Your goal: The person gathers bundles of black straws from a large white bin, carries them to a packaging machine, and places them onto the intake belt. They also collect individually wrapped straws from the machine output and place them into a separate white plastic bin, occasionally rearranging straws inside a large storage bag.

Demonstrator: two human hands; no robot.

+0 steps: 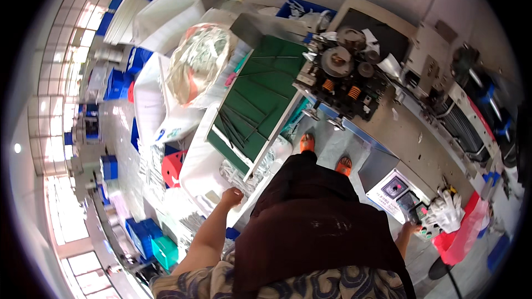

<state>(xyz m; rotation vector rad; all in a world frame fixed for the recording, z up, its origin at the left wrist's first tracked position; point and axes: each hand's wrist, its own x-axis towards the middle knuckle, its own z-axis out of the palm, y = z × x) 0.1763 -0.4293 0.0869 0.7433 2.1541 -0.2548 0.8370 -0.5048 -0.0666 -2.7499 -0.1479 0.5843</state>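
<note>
My left hand (233,196) hangs beside the near end of a green-topped tray table (256,91), its fingers curled in and nothing visible in them. Several thin dark rods (235,127) lie loosely on the green surface. Over on the right, my right hand (410,228) reaches its fingers to a small control box (425,233) with green buttons, at the edge of the machine bench; the fingertips are partly hidden. White work gloves (445,211) lie beside that box. A panel (396,189) with a display and a dial faces me on the bench front.
A dark machine with rollers and orange springs (338,75) stands on the bench (402,138) ahead. A large bag of pale pieces (199,58) and a white bin (199,174) are on the left. A red bag (463,232) hangs at right. Blue crates (143,233) stand farther left.
</note>
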